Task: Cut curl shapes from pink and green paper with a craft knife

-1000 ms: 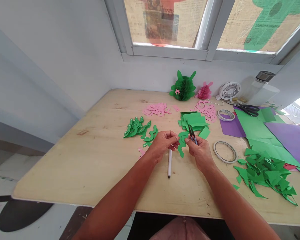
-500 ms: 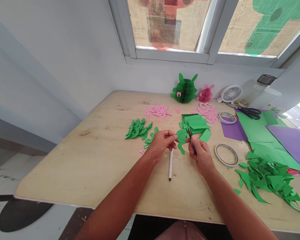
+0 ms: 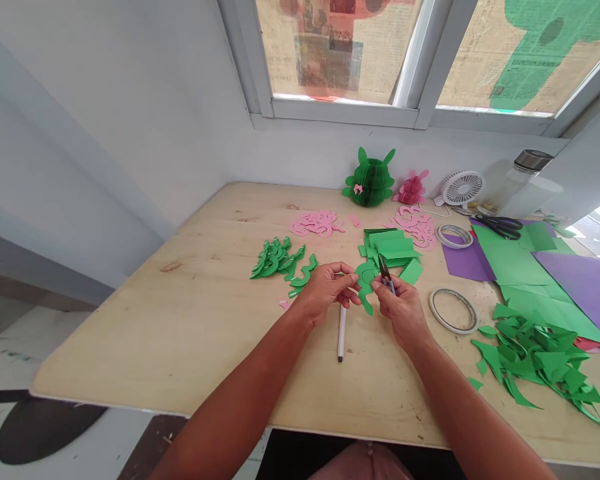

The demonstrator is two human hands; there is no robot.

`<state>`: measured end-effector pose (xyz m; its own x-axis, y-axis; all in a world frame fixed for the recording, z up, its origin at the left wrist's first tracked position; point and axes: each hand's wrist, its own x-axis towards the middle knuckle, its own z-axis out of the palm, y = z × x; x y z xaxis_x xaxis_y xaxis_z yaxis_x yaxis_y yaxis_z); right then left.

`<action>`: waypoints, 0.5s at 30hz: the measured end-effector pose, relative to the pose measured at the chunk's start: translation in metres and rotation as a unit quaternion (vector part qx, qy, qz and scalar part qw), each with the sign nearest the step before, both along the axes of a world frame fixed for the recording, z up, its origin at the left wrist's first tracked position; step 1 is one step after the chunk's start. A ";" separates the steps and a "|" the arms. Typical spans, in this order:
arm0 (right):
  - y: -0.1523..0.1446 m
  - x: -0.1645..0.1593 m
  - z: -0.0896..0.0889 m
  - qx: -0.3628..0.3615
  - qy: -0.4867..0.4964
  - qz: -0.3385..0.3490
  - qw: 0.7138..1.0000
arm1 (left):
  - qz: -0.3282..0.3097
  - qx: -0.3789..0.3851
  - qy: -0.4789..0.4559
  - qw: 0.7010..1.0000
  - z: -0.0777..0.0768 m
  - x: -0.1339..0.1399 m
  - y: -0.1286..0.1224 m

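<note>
Between the fingertips of my left hand (image 3: 333,288) is a green paper cutout (image 3: 366,283) with a curved, wavy outline. My right hand (image 3: 403,308) is closed around a small pair of scissors (image 3: 386,272), whose dark blades point up and away from me. The right fingertips also touch the cutout's right edge. A white marker (image 3: 341,337) lies on the table below my left hand. Just beyond the hands is a stack of folded green paper (image 3: 393,245). To the left lie wavy green cut pieces (image 3: 275,259).
Pink cutouts (image 3: 316,223) lie farther back, before a green honeycomb paper figure (image 3: 373,183) and a smaller pink one (image 3: 412,188). At right are two tape rolls (image 3: 433,308), green scraps (image 3: 540,357), black-handled scissors (image 3: 500,227), coloured sheets (image 3: 580,280), a fan (image 3: 461,188) and a bottle (image 3: 515,177).
The cutout has shifted slightly right and turned a little. My right fingers have come to its edge, and the scissors now tilt up, clear of the paper's middle.
</note>
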<state>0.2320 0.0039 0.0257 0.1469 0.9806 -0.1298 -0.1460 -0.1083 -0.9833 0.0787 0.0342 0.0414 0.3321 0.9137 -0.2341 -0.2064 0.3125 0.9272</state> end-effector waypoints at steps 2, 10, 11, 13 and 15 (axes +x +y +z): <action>0.000 0.000 -0.001 -0.007 0.009 -0.001 1.000 | -0.004 0.000 -0.002 1.000 0.000 0.000 0.000; -0.002 0.000 0.005 -0.036 0.090 0.054 0.994 | -0.025 -0.006 -0.013 1.000 0.000 -0.003 0.002; -0.002 0.001 0.005 -0.038 0.094 0.060 0.993 | -0.027 -0.007 -0.014 1.000 0.000 -0.004 0.003; -0.002 0.001 0.005 -0.039 0.097 0.067 0.992 | -0.034 -0.012 -0.016 0.999 0.000 -0.005 0.003; -0.002 0.001 0.004 -0.039 0.096 0.069 0.992 | -0.039 -0.017 -0.019 0.999 -0.001 -0.005 0.004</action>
